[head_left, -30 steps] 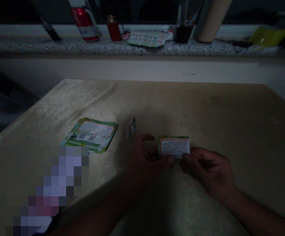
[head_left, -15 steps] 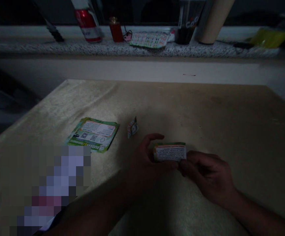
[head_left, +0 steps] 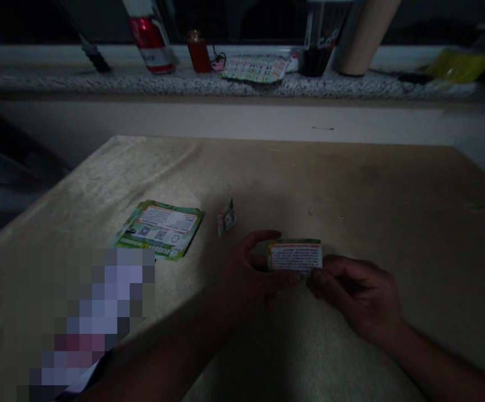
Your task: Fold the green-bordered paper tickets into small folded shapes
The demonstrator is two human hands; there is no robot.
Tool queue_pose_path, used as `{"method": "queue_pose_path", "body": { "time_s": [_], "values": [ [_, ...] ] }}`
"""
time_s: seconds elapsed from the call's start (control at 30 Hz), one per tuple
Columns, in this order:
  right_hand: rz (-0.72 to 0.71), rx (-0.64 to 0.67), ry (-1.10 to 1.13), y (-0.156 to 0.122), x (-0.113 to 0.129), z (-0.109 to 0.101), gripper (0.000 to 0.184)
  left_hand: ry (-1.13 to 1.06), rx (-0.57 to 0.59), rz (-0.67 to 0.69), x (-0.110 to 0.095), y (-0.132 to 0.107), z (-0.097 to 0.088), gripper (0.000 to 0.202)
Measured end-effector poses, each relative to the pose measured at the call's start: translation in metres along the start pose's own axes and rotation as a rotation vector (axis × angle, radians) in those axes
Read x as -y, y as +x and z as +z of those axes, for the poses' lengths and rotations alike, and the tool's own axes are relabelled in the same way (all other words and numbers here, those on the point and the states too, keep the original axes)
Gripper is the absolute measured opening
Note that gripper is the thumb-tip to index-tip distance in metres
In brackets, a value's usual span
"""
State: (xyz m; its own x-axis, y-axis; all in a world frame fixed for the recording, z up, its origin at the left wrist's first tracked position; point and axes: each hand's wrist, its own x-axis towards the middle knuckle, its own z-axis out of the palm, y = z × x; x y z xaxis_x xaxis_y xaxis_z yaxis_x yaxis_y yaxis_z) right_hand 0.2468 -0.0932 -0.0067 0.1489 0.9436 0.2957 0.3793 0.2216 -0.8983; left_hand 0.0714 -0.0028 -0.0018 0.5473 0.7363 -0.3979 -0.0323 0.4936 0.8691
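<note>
Both hands pinch a small folded paper card (head_left: 295, 256), white with printed text and a green and orange border, just above a beige table (head_left: 351, 184). My left hand (head_left: 248, 273) grips its left lower edge with thumb and fingers. My right hand (head_left: 353, 296) grips its right lower corner. A stack of similar green and white leaflets (head_left: 158, 229) lies flat to the left. A small folded paper piece (head_left: 226, 217) stands on the table between the stack and my hands.
A stone ledge (head_left: 142, 84) runs along the back, holding a red can (head_left: 150, 36), a small red bottle (head_left: 198, 50), a colourful printed sheet (head_left: 255, 68), a dark cup (head_left: 315, 50), a cardboard tube (head_left: 362, 33) and a yellow item (head_left: 456, 64). The room is dim.
The card tipped down and flatter half a second ago, then came back up slightly. Both hands stayed on it and shifted a little to the left and back.
</note>
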Motion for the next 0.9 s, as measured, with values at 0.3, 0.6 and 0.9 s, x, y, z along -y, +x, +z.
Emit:
{"method": "queue_pose_path", "body": {
  "time_s": [0.3, 0.6, 0.9],
  "values": [
    [0.029, -0.036, -0.002, -0.002, -0.002, -0.002, 0.020, -0.017, -0.015, 0.023, -0.004, -0.001, 0.001, 0.068],
    [-0.095, -0.056, -0.105, 0.002, 0.001, -0.003, 0.007, -0.015, -0.034, 0.108, -0.001, -0.003, -0.001, 0.051],
    [-0.530, -0.053, -0.349, 0.004, -0.002, -0.012, 0.022, 0.690, -0.095, 0.752, 0.001, -0.009, -0.012, 0.043]
  ]
}}
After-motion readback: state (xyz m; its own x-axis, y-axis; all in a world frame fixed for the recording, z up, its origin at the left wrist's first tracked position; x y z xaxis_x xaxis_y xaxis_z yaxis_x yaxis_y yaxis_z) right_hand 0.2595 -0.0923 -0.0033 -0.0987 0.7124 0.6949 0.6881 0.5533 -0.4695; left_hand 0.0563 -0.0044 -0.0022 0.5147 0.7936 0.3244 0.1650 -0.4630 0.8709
